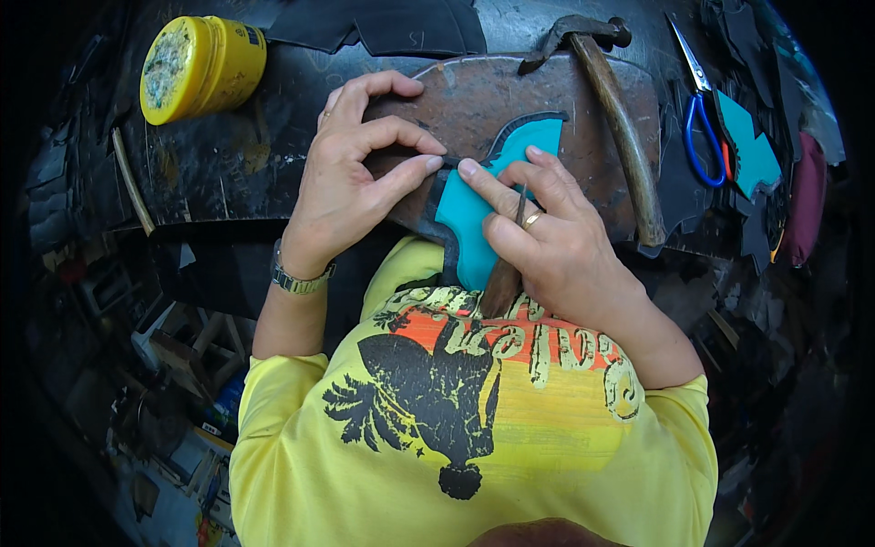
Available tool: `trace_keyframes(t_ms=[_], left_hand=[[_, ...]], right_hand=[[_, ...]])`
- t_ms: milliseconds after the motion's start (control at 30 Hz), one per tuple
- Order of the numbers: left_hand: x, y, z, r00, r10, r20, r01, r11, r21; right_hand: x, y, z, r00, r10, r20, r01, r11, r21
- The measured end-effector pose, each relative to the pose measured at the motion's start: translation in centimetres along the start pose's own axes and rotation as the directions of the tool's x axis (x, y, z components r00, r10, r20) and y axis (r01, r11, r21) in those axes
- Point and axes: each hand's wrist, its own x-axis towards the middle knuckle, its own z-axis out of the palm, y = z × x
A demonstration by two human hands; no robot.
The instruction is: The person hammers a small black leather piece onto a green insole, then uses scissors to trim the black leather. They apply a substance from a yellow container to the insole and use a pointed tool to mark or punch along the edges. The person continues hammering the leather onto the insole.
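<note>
A turquoise cut piece (463, 205) with a black edging (524, 118) lies at the near edge of a brown board (492, 87), its lower end over my lap. My left hand (342, 169) pinches the black edging between thumb and index finger at the piece's upper left corner; the other fingers are curled. My right hand (561, 237) holds a wooden-handled tool (501, 290) with a thin metal tip, which points up between the fingers. Its index fingertip presses on the piece beside my left thumb. The tool's middle is hidden by the hand.
On the board's right side lies a hammer (622, 132). Further right are blue-handled scissors (702, 137), another turquoise piece (746, 150) and dark scraps. A yellow tub (214, 68) sits at the far left. Black sheet material (410, 27) lies behind the board.
</note>
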Motion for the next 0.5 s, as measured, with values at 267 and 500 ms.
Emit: trace_keyframes(t_ms=[267,500], left_hand=[[-0.21,0.24,1.01,0.990,-0.120,-0.077,0.109,0.985,-0.130],[-0.50,0.62,0.67,0.999,-0.036,-0.033,0.037,0.999,0.025]], right_hand=[[0.56,-0.87,-0.55,0.999,0.034,0.021,-0.034,0.999,0.007],[0.33,-0.84,-0.67,0.998,0.017,0.062,-0.018,1.000,0.021]])
